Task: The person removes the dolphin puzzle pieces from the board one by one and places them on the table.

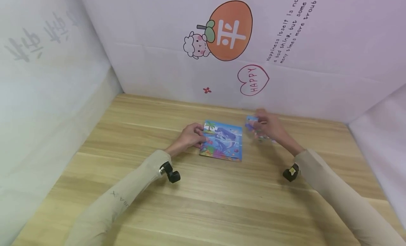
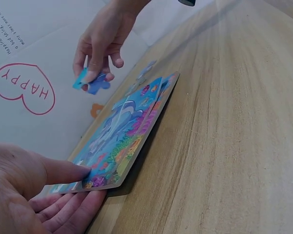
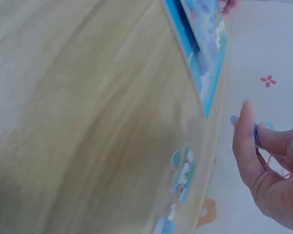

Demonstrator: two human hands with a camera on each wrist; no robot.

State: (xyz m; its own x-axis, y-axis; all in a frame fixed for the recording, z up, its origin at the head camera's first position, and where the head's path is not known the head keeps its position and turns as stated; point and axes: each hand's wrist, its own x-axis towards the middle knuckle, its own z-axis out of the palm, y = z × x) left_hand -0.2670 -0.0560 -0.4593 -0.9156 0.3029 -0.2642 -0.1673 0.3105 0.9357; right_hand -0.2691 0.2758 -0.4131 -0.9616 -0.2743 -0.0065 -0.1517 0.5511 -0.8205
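Note:
A jigsaw puzzle board (image 1: 222, 142) with a blue sea picture of a dolphin lies on the wooden table. My left hand (image 1: 190, 136) grips its left edge, and in the left wrist view the thumb (image 2: 68, 171) presses the top while the fingers go underneath. Right of the board, my right hand (image 1: 272, 127) pinches a blue puzzle piece (image 2: 95, 84) above the table. Several loose puzzle pieces (image 3: 184, 173) lie on the table near that hand, partly hidden by it in the head view. Part of the picture stands raised from the board's right side.
Behind the board rises a white cloth wall (image 1: 158, 69) with printed drawings and words. Another white cloth (image 1: 47, 98) closes the left side. The wooden table (image 1: 215, 200) stretches towards me between both sleeves. Each wrist wears a small black camera (image 1: 171, 172).

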